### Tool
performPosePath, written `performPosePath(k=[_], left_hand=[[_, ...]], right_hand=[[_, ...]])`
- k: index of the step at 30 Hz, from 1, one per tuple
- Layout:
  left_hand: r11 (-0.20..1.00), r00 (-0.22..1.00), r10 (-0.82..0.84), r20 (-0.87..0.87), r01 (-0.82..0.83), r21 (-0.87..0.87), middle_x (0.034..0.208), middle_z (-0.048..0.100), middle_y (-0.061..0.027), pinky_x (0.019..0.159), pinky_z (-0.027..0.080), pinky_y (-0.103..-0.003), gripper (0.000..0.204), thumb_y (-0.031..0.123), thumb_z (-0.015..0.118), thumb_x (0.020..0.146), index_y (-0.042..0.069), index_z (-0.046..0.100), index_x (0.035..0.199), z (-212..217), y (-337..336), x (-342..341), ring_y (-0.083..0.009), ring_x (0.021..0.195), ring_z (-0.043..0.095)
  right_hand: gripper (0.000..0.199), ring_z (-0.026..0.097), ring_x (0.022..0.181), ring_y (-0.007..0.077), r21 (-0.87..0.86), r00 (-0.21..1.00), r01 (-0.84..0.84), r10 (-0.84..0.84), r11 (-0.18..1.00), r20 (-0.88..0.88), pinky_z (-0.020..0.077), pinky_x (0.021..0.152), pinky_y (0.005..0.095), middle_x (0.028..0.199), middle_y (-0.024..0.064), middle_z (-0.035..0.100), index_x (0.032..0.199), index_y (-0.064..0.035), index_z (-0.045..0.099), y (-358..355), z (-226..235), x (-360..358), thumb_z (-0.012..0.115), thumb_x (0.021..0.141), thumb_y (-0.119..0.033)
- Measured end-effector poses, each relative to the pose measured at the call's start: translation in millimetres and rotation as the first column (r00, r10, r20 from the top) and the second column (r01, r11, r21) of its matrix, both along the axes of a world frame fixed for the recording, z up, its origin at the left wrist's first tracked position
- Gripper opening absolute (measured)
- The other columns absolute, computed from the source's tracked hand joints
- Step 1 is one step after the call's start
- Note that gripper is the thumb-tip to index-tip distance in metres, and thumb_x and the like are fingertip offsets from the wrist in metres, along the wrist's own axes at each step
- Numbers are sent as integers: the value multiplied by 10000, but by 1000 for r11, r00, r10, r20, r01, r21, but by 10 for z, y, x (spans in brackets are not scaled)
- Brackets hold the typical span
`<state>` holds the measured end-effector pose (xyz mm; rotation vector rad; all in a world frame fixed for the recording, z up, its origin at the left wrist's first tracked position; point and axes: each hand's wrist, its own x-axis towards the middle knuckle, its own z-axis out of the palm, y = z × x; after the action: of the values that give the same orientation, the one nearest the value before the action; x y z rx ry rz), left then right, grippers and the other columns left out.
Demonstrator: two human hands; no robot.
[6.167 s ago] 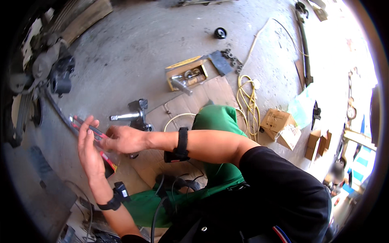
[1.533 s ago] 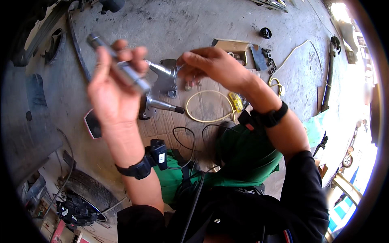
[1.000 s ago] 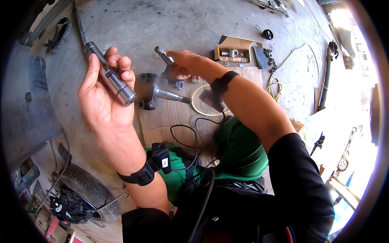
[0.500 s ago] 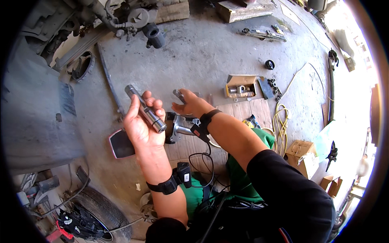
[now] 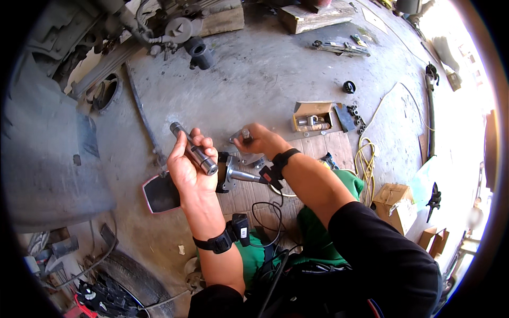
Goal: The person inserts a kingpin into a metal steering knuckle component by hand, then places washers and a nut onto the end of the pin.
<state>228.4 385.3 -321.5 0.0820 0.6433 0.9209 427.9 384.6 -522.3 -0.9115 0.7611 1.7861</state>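
Observation:
My left hand (image 5: 184, 172) is closed round a shiny steel pin (image 5: 200, 158), thick and grooved, which slants across the fingers with both ends free. To its right, my right hand (image 5: 262, 142) grips a short dark metal piece (image 5: 246, 134) whose end sticks up from the fingers; its exact kind is unclear. Just below the hands, a metal stub axle (image 5: 241, 175) with a flange lies over the cardboard (image 5: 238, 199). Part of it is hidden by my left hand, and more grey metal shows under my right hand.
An opened box (image 5: 313, 125) of metal parts stands to the right, beside several small dark rings (image 5: 356, 117). Yellow cord (image 5: 366, 164) lies coiled near a carton (image 5: 393, 202). Vehicle parts (image 5: 79, 37) fill the upper left; a dark red-edged panel (image 5: 160, 195) lies left of my arm.
My right hand has moved slightly right and nearer, and turned so that the piece in it points upward. My left hand still holds the pin, its far end shifted slightly right and nearer.

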Motion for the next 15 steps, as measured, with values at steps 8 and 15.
performPosePath(k=[8, 15], left_hand=[[999, 999, -19, -50, 17, -47, 772, 575, -30, 610, 496, -304, 295, 274, 531, 1018, -15, 581, 1054, -4, -15, 19, -175, 728, 593], [999, 983, -31, -181, 27, -20, 729, 567, -25, 588, 495, -294, 215, 230, 557, 1003, 26, 592, 944, -175, -10, -218, -182, 714, 590]], right_hand=[[196, 574, 591, 194, 7, 996, 89, -89, 996, -10, 581, 624, 383, 668, 50, 534, 733, -51, 546, -9, -254, 25, 549, 922, -102], [112, 545, 613, 211, 221, 994, -96, 84, 970, 64, 527, 563, 313, 721, 88, 507, 783, -22, 511, -360, 341, -33, 600, 851, -14]])
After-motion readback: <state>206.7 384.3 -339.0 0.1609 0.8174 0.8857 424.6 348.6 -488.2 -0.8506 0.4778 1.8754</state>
